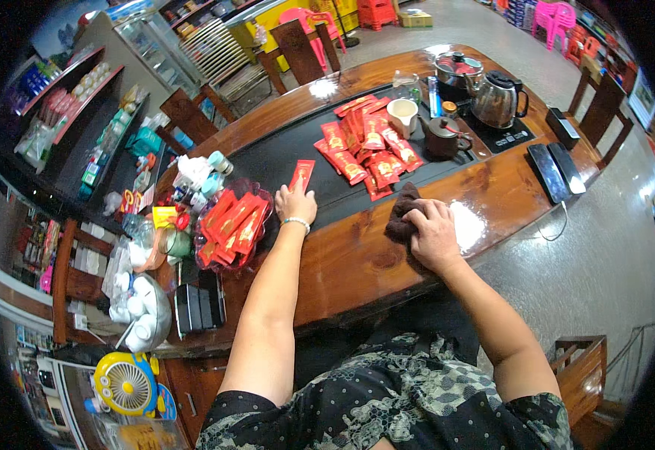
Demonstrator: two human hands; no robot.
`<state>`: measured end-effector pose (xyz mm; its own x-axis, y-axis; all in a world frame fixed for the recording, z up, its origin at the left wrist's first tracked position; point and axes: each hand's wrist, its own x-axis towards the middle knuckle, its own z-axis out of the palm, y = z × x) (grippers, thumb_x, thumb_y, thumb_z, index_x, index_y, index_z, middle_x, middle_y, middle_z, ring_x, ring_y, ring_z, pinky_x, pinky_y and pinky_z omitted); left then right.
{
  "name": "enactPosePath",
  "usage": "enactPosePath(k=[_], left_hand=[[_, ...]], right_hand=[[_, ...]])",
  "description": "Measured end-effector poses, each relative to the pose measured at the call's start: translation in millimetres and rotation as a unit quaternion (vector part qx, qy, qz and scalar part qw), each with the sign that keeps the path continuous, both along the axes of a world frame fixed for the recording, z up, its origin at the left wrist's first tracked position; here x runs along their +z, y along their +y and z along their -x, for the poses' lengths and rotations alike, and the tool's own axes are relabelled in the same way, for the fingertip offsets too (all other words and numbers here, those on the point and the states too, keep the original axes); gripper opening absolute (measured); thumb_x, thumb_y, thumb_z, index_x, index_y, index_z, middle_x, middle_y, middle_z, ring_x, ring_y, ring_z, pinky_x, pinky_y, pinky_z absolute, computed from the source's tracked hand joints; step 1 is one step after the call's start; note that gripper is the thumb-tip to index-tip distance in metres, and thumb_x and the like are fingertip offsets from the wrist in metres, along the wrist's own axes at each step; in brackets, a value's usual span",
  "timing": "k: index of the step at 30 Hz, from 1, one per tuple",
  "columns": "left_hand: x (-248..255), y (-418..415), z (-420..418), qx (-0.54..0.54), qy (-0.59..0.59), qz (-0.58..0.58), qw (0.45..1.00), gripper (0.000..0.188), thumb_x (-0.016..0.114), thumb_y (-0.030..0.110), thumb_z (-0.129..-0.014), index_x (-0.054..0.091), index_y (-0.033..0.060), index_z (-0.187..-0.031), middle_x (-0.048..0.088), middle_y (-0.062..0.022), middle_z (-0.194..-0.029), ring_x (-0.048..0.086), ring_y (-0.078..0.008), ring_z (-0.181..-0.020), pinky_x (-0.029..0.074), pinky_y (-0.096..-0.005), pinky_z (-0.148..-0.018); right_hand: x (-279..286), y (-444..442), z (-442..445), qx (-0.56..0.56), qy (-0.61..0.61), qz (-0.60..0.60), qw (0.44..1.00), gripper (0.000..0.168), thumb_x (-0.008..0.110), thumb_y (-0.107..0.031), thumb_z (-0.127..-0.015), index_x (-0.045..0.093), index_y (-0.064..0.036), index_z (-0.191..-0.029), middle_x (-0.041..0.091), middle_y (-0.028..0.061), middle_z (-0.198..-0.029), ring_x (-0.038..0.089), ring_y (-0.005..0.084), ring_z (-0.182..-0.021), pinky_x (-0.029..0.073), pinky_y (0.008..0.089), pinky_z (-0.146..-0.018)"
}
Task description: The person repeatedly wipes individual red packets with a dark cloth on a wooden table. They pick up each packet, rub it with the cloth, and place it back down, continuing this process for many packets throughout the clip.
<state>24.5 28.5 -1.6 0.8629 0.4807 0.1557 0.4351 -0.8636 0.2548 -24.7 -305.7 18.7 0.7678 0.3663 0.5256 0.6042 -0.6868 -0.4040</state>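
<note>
My left hand (pixel 295 206) has its fingers on the lower end of a red foil sachet (pixel 303 172) over the dark tea tray (pixel 260 164). Just left of that hand, a scalloped clear purplish bowl (pixel 265 194) holds several more red sachets (pixel 232 225). My right hand (pixel 433 228) grips a folded dark brown cloth (pixel 399 214) against the wooden table top (pixel 355 259). Beyond both hands lies a loose pile of red sachets (pixel 369 143) on the tray.
Behind the pile stand a cream pitcher (pixel 402 115), a dark teapot (pixel 443 138) and a glass kettle (pixel 496 101). Phones (pixel 550 171) lie at the right. Jars (pixel 175 242), a bowl of white cups (pixel 142 315) and a black box (pixel 195 306) crowd the left.
</note>
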Motion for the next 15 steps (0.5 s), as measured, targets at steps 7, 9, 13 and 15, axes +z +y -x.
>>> enactPosePath(k=[7,9,13,15], left_hand=[[10,0,53,-0.170,-0.181,0.074,0.966,0.038,0.069,0.018,-0.093,0.065,0.0043,-0.128,0.071,-0.0203,-0.112,0.068,-0.0358,-0.105,0.054,-0.0453,-0.096],[18,-19,86,-0.212,-0.205,0.163,0.942,0.044,0.072,0.020,-0.090,0.063,0.0035,-0.130,0.069,-0.0207,-0.121,0.065,-0.0370,-0.113,0.051,-0.0460,-0.099],[41,-79,163,-0.316,-0.103,0.158,0.930,0.054,0.078,0.024,-0.085,0.063,0.0044,-0.133,0.068,-0.0191,-0.127,0.063,-0.0366,-0.118,0.050,-0.0442,-0.102],[31,-94,174,-0.336,-0.154,0.070,0.927,0.051,0.081,0.023,-0.082,0.067,0.0029,-0.127,0.067,-0.0180,-0.131,0.060,-0.0358,-0.124,0.046,-0.0444,-0.109]], right_hand=[[-9,-1,-3,0.024,-0.022,-0.036,0.999,0.031,0.063,-0.002,-0.075,0.068,-0.010,-0.104,0.063,0.0153,-0.126,0.056,0.0388,-0.120,0.045,0.0502,-0.104],[-9,-1,-4,0.020,0.002,-0.050,0.999,0.031,0.062,-0.001,-0.075,0.067,-0.009,-0.104,0.063,0.0159,-0.125,0.057,0.0393,-0.119,0.045,0.0489,-0.104],[-9,-5,-8,-0.007,0.050,-0.123,0.991,0.033,0.058,-0.001,-0.077,0.067,-0.010,-0.108,0.061,0.0170,-0.120,0.058,0.0396,-0.114,0.047,0.0471,-0.101],[-8,-9,-11,-0.006,0.076,-0.196,0.978,0.038,0.051,0.004,-0.078,0.067,-0.008,-0.111,0.061,0.0183,-0.119,0.057,0.0400,-0.115,0.046,0.0456,-0.105]])
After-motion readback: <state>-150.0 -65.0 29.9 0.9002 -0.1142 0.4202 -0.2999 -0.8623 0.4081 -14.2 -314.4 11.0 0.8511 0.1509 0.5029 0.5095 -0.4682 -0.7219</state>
